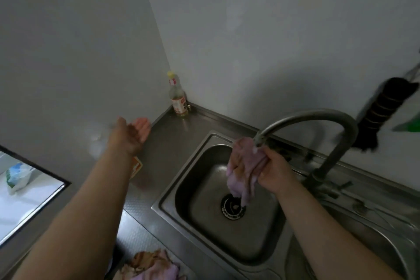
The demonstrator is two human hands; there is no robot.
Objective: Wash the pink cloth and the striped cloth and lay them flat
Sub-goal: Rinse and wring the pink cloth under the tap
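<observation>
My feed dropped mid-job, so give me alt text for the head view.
The right hand grips a bunched pink cloth under the tap over the sink. The left hand is open, palm up, above the counter near a bottle in the corner. Another crumpled cloth lies at the counter's near edge.

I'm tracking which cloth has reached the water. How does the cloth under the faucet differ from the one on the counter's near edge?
The cloth under the faucet is gripped in the right hand and hangs bunched over the sink; the cloth on the counter lies crumpled, with no hand on it. The first sits at the faucet spout; the second is well away from it. Both show pink-lilac and brownish fabric.
</observation>
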